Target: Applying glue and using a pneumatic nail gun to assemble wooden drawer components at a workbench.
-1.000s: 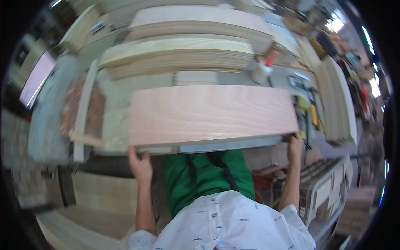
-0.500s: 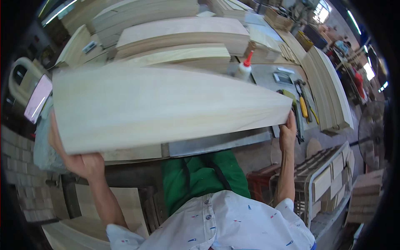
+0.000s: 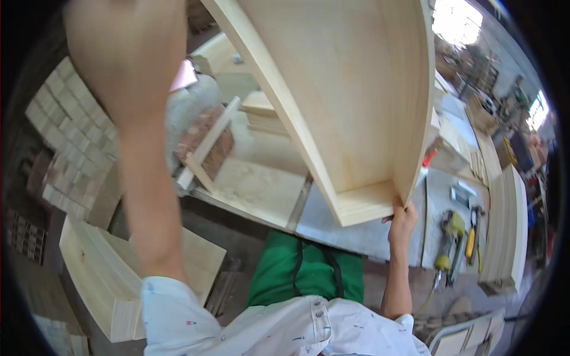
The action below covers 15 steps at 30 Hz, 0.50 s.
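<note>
I hold a large pale wooden piece [image 3: 350, 89], a wide board with side rails and an end rail, like a shallow open box. It is tilted steeply, its upper end running out of the top of the picture. My right hand [image 3: 402, 218] grips its lower right corner, just above the grey workbench top [image 3: 356, 234]. My left hand [image 3: 127, 56] is raised high and close to the camera, blurred, beside the piece's upper left edge; its fingers are cut off from view.
On the bench to the right lie a red-capped glue bottle [image 3: 425, 161], a yellow-green power tool [image 3: 448, 237] and a yellow-handled tool [image 3: 472, 240]. Stacked pale boards [image 3: 504, 225] stand at the right. A thick plank stack [image 3: 113, 279] lies lower left, and a brick-coloured panel [image 3: 205, 139] sits further left on the bench.
The wooden piece has swung from lying flat across the bench to standing steeply on end. My left arm rose high with its left end; my right hand stayed low at the other corner.
</note>
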Available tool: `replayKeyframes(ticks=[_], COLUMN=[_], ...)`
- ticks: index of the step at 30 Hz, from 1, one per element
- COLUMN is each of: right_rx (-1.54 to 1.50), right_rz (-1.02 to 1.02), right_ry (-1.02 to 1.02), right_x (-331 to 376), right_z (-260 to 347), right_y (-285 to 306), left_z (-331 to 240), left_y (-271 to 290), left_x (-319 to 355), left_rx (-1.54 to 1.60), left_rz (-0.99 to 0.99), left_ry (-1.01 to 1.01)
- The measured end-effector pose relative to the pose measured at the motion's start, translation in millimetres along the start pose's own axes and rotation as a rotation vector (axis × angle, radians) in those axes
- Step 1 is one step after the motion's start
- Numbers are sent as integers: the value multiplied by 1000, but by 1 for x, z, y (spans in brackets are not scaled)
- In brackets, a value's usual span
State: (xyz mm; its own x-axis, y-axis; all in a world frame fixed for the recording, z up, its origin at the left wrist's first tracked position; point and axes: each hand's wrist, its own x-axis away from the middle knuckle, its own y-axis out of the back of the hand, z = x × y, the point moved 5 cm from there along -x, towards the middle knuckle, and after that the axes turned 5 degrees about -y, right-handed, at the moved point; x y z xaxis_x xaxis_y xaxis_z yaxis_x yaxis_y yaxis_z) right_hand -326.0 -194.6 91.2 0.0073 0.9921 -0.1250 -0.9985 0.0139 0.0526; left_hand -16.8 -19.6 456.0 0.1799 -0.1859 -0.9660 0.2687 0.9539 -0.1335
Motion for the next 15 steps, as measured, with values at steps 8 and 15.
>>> replayKeyframes(ticks=[8, 15], right_rx=[-370, -317], right_rz=[503, 1032], right_ry=[-118, -106], right_x=[48, 132], right_z=[55, 96], right_y=[-148, -218], left_z=[-78, -62], left_y=[57, 181], left_x=[215, 206], left_rx=[92, -268], left_rz=[435, 2], left_ry=[867, 1049])
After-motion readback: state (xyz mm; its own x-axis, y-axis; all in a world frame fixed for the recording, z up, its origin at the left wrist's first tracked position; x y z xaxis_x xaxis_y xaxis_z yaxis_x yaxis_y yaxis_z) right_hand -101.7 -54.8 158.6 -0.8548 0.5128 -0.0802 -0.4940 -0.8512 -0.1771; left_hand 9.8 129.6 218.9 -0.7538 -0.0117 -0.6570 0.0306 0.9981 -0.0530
